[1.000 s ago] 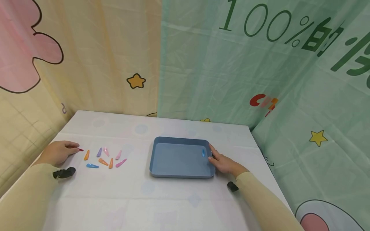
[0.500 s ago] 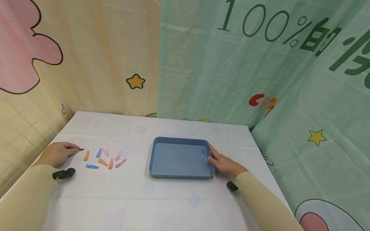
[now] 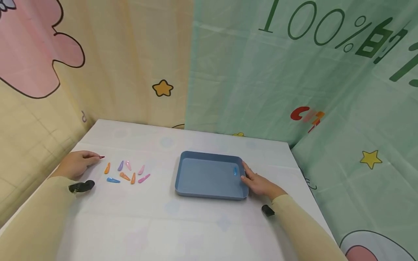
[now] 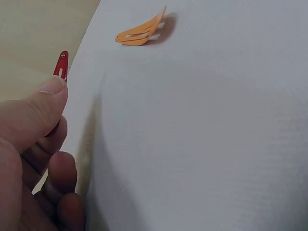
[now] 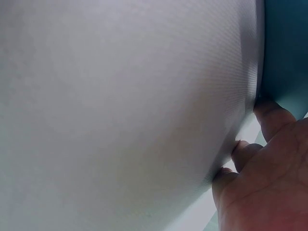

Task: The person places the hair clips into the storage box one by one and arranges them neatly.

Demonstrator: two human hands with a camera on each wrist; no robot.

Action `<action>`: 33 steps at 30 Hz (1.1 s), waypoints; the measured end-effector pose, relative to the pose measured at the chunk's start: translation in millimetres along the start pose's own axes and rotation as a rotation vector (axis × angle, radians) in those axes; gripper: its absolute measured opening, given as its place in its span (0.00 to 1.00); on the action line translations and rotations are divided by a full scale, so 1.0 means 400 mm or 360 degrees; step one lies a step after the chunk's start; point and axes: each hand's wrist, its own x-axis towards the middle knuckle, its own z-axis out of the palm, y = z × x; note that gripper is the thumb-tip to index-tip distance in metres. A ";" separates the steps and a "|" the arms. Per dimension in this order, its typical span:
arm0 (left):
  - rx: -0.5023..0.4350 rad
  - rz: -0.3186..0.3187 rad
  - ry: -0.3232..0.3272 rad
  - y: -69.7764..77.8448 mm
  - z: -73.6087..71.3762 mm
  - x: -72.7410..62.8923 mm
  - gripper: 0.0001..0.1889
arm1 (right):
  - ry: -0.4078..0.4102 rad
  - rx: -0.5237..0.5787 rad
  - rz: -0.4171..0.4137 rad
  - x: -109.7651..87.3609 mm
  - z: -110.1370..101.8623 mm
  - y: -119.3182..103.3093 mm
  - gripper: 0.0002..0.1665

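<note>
In the head view my left hand (image 3: 76,163) is at the table's left side, pinching a red snap hair clip (image 4: 61,66) between thumb and index finger. Nearest to it lies an orange hair clip (image 3: 107,168), seen tipped on its side in the left wrist view. More hair clips lie scattered to the right, among them a blue one (image 3: 113,180), a purple one (image 3: 121,165) and a magenta one (image 3: 144,178). My right hand (image 3: 261,184) holds the right edge of a blue-grey tray (image 3: 209,194), thumb over the rim, fingers along the outside. Inside sits another blue hair clip (image 3: 235,171).
A white cloth (image 3: 156,224) covers the table. Printed curtains (image 3: 241,79) hang behind it and at both sides. A black wrist camera (image 3: 81,186) sits on the left wrist, another (image 3: 267,210) on the right.
The head view has shifted, so the whole table sits further right in it. My left hand has moved slightly away from the orange clip with the red hair clip; the right hand stays at the tray.
</note>
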 end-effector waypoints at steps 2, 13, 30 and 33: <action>-0.0021 -0.0012 0.0019 0.004 0.002 0.001 0.26 | 0.0000 -0.0002 0.0002 -0.001 0.001 0.000 0.44; -0.0228 0.0007 0.0143 0.073 0.022 0.027 0.24 | -0.0002 -0.0026 0.0018 0.002 -0.004 0.006 0.44; -0.0370 0.0150 0.0168 0.169 0.054 0.051 0.19 | -0.0008 -0.0027 -0.0009 0.006 0.001 0.007 0.44; -0.0381 0.0133 0.0179 0.193 0.061 0.051 0.23 | -0.0017 -0.0014 -0.0014 0.006 0.001 0.006 0.44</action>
